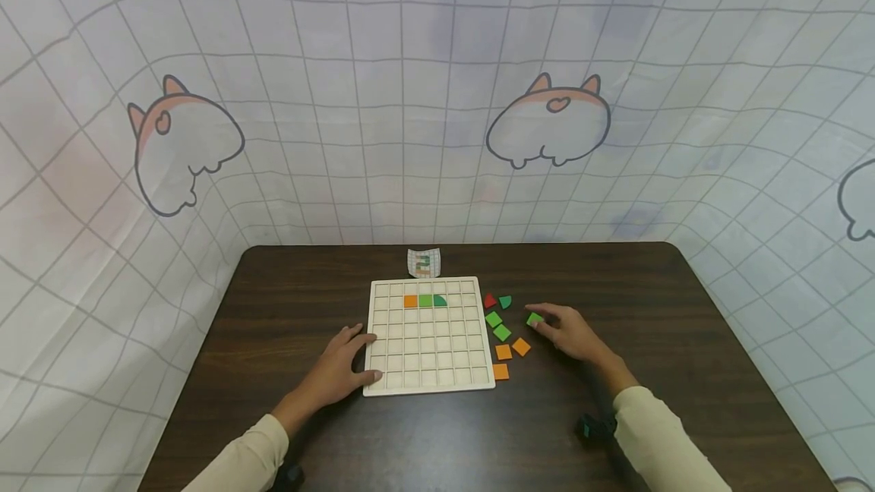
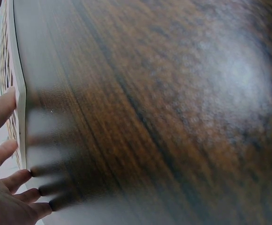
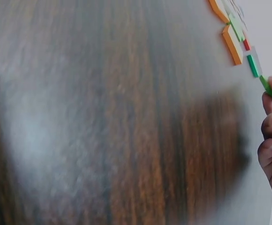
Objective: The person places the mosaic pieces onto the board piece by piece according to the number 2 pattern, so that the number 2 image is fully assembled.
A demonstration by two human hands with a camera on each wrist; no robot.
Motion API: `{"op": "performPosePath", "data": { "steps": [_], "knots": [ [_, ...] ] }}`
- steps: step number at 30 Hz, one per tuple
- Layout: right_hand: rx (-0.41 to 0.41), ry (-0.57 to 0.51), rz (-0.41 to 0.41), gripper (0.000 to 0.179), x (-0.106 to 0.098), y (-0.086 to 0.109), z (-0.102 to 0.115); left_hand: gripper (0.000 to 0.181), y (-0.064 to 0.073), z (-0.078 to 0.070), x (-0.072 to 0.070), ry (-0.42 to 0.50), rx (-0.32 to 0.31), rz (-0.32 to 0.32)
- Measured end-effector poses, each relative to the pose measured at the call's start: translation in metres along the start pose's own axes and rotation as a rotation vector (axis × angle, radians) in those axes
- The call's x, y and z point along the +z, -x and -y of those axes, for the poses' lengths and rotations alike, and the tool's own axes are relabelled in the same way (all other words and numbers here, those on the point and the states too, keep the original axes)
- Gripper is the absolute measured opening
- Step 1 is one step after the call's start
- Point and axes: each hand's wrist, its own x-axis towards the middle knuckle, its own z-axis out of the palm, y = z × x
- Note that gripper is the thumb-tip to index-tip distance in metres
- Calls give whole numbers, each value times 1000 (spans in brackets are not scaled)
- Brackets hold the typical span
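Note:
A cream grid board (image 1: 431, 355) lies on the dark table. My left hand (image 1: 336, 369) rests at its left edge, with thumb and index fingertip on the rim and the other fingers on the table, as the left wrist view shows. In its second row sit an orange square (image 1: 410, 301), a light green square (image 1: 425, 301) and a dark green quarter-round tile (image 1: 440, 301). To the right of the board, my right hand (image 1: 570, 334) pinches a light green square tile (image 1: 534, 319) between thumb and fingers; the right wrist view shows this tile (image 3: 266, 86) tilted.
Loose tiles lie along the board's right side: a red one (image 1: 489, 301), a dark green quarter-round (image 1: 505, 301), two light green squares (image 1: 494, 319) and several orange squares (image 1: 522, 346). A small patterned card (image 1: 424, 263) stands behind the board. A white gridded cloth (image 1: 437, 196) hangs around the table.

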Motion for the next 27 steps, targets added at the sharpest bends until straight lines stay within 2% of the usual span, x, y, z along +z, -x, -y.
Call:
{"op": "performPosePath", "data": {
  "steps": [9, 22, 27],
  "knots": [
    [13, -117, 28, 35, 2, -4, 9, 66, -1, -2, -1, 3, 0, 2],
    [-17, -163, 22, 34, 10, -13, 20, 66, -2, -2, -1, -4, 4, -1],
    [-40, -190, 50, 37, 14, -15, 29, 67, -2, -2, -1, -6, -1, 3]
  ]
}}
